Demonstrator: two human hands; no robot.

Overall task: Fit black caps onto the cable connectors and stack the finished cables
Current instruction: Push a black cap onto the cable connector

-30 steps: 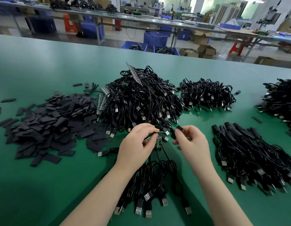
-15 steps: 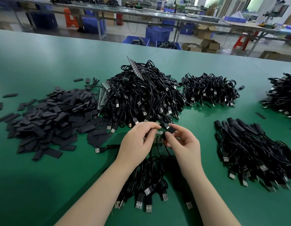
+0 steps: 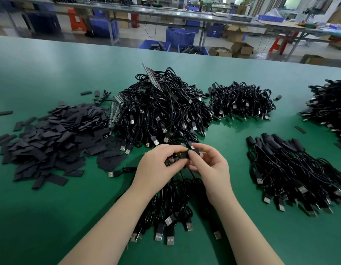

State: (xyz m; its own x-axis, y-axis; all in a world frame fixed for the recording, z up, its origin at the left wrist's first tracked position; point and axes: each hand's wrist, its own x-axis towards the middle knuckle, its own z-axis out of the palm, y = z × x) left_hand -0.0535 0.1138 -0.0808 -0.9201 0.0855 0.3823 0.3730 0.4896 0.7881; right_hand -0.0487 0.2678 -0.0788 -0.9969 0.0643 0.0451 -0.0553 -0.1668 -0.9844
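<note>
My left hand pinches the small circuit-board connector at the end of a black cable. My right hand holds a black cap against that connector, partly slid over it. The two hands touch above a bunch of black cables whose USB plugs point toward me. A loose heap of flat black caps lies at the left. A big tangle of uncapped cables sits just beyond my hands. Capped cables lie stacked in a pile at the right.
Two more cable piles lie further off, one at the back and one at the far right edge. Stray caps dot the green table. Beyond the table's far edge stand benches, blue crates and cardboard boxes.
My right hand has brought the black cap leftward to the connector held in my left hand, and the hands have closed together. The cap now overlaps the connector's end.
</note>
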